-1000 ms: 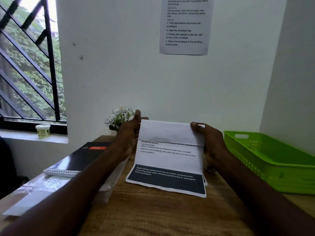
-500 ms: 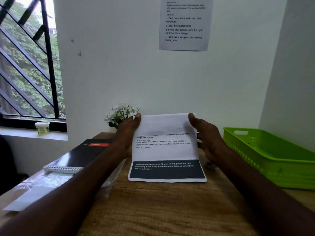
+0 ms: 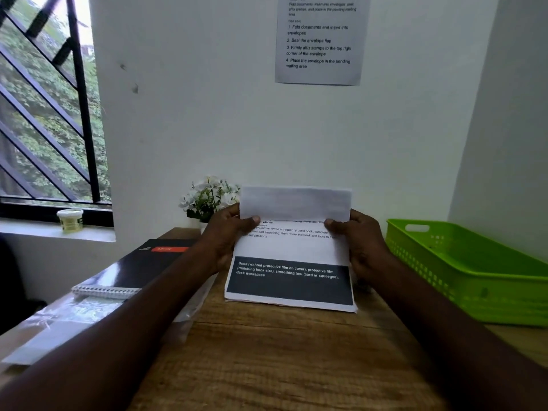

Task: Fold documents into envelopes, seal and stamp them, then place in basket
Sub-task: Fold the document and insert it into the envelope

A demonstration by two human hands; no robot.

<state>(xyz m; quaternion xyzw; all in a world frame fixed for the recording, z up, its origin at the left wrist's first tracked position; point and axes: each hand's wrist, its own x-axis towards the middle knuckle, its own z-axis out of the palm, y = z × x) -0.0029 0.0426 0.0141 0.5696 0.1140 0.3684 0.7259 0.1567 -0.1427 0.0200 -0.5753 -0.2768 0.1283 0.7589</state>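
**Document mid-fold at the desk's far edge**

Head view: the document (image 3: 292, 250) lies near the desk's (image 3: 267, 351) far edge; left hand (image 3: 225, 235) and right hand (image 3: 360, 241) pinch its turned-over top flap. Folding seems underway; next, press the crease squarely. The green basket (image 3: 474, 280), at the right edge, looks empty.

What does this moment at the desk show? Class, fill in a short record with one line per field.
stage: folding, top part of document turned over toward the person
left hand: pinches the fold's left edge
right hand: pinches the fold's right edge
document's lower edge: on the wooden desk
basket: green, to the right
left of document: spiral notebook
envelope: none clearly visible
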